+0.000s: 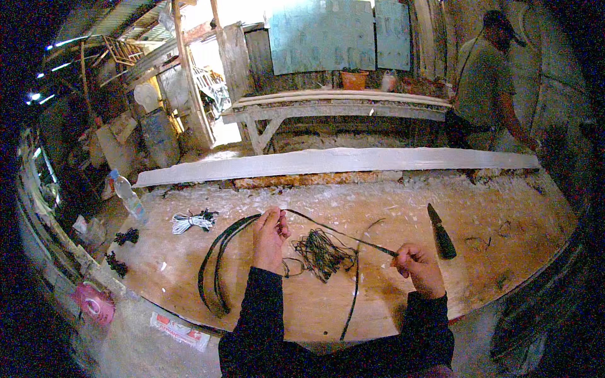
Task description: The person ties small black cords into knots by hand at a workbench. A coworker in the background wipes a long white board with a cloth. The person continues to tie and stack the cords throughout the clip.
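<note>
The person's left hand (271,239) is up over the middle of the table, its fingers pinched on a long black cord (378,247). The right hand (419,269) has its fingers curled tight around the cord too, farther to the right. Between them the cord slants down to the right, thin and bendy, and beyond the left hand it droops in two big, round loops. Under it I see a messy black tangle (321,254) of skinny strings, like a bird's nest. The table (157,258) is flat, tan and looks like wood, with pale crumbs along the back. Near the right hand lies a dark, pointy knife (441,233). On the left are a neat white bundle (192,220), pinched in at its middle, and a clear plastic bottle (128,196), tilted. A long, pale strip (340,162) stretches along the far edge.
</note>
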Demonstrator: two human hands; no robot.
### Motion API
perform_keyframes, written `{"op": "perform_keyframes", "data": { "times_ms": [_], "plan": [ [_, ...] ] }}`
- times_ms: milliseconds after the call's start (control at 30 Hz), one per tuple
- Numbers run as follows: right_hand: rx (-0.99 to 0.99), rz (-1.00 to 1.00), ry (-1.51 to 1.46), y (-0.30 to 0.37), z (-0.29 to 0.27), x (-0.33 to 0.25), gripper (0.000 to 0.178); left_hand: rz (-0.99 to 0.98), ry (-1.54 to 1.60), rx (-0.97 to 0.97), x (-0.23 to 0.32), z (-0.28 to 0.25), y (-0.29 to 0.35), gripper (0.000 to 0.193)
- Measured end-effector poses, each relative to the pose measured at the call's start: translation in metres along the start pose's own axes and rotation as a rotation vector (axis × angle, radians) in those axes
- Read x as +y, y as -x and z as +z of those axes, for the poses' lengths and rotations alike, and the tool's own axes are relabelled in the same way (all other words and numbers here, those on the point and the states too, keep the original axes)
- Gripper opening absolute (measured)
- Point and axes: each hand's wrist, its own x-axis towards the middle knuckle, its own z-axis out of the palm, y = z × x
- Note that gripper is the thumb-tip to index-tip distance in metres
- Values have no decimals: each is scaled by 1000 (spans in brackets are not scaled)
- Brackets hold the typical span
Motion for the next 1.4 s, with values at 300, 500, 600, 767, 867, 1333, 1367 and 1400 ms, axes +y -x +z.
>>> {"op": "perform_keyframes", "data": {
  "times_ms": [300,500,600,767,867,1333,1367,1400],
  "plan": [
    [137,-196,-454,10,-28,6,22,-63,-52,-103,-9,-1,-2,16],
    [121,-249,-648,21,-54,0,19,22,-705,-311,-20,1,2,22],
    [118,-279,-764,27,-60,-8,23,49,-701,-571,-26,7,6,21],
    [160,-435,-629,35,-62,-17,31,-2,-856,-692,-18,22,19,16],
    [121,-443,-710,37,-66,-18,38,-138,-950,-704,-13,28,26,17],
    [241,-266,-540,20,-19,-18,31,28,-897,-720,-35,48,42,20],
    [232,-220,-470,14,-9,-14,27,15,-839,-724,-39,49,43,20],
    [223,-174,-401,8,1,-10,22,-6,-813,-720,-41,49,44,20]
  ]
}}
